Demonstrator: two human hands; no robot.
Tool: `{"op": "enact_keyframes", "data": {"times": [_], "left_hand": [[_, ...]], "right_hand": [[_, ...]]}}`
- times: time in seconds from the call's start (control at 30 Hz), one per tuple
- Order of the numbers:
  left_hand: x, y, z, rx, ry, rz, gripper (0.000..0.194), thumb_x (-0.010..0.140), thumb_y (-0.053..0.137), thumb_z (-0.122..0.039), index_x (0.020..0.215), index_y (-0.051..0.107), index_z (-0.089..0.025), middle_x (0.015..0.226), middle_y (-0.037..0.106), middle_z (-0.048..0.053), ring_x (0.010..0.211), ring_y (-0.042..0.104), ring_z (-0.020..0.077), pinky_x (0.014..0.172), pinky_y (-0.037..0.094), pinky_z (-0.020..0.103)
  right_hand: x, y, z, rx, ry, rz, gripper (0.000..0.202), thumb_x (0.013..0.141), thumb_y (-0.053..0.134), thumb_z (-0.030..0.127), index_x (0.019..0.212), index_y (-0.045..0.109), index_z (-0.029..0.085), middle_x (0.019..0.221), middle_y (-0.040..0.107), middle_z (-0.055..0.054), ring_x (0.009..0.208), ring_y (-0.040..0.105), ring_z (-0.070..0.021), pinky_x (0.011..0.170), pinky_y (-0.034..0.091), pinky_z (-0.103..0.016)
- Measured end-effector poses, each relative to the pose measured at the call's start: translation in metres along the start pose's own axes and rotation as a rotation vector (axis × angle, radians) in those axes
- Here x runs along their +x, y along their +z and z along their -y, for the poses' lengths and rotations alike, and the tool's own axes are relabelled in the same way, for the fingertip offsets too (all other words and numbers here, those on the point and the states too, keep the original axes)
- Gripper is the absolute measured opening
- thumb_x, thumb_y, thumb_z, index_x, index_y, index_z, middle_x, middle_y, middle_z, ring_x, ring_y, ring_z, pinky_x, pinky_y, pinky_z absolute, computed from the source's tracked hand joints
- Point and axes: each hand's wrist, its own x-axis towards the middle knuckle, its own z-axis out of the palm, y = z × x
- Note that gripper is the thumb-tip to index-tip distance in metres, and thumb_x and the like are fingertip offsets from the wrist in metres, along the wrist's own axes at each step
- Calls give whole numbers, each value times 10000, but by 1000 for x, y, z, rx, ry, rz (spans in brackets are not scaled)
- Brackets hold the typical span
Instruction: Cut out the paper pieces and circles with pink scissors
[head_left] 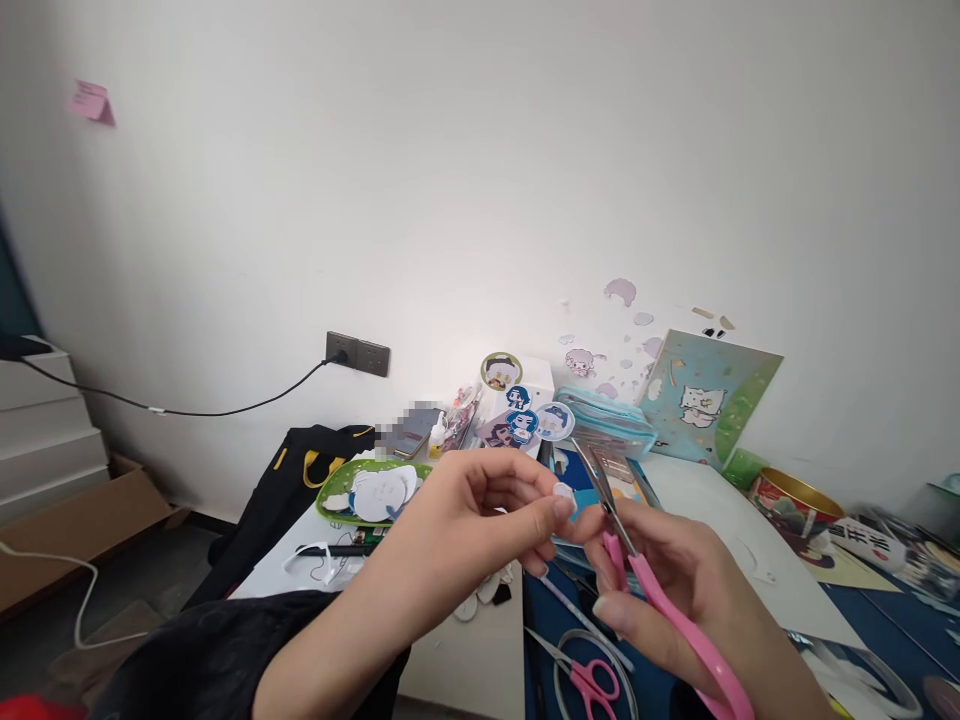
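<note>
My left hand (495, 510) is raised over the desk, thumb and forefinger pinching a small white paper piece (565, 495). Pink-handled scissors (667, 615) are in my right hand (667, 570), their blades pointing up and slightly left. The fingertips of both hands are close together, with the paper piece just left of the blades. Behind the blades is a round sticker (555, 422) with a cartoon figure. A smaller pair of pink scissors (592, 680) lies below on the blue desk surface.
A green tray (326, 495) of paper cutouts sits at the left. A white box (536, 375) with round stickers, a teal pouch (611, 425) and a leaning illustrated board (709, 400) stand near the wall. A round tin (796, 500) is at the right.
</note>
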Motion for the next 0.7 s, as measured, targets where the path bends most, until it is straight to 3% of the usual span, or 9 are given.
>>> {"op": "enact_keyframes", "data": {"times": [0.17, 0.33, 0.7], "left_hand": [[-4, -3, -4, -16, 17, -7, 121, 753, 712, -294, 716, 689, -181, 619, 638, -24, 494, 558, 78, 510, 485, 184], [-9, -3, -12, 54, -7, -23, 146, 741, 715, -321, 699, 690, -184, 591, 623, -24, 491, 549, 91, 474, 455, 188], [-11, 4, -13, -26, -25, -20, 200, 757, 704, -301, 634, 628, -163, 545, 632, -11, 469, 537, 74, 480, 460, 165]], "right_hand": [[1, -1, 3, 42, 3, 68, 218, 771, 657, 350, 937, 590, 225, 656, 432, 43, 575, 421, -144, 534, 336, -263], [-6, 4, 8, 79, 48, 54, 168, 696, 643, 225, 861, 613, 213, 626, 414, 50, 561, 401, -140, 540, 310, -277], [-16, 8, 3, 60, 53, -83, 345, 660, 729, 256, 994, 655, 209, 704, 585, -10, 624, 561, -205, 593, 465, -322]]}}
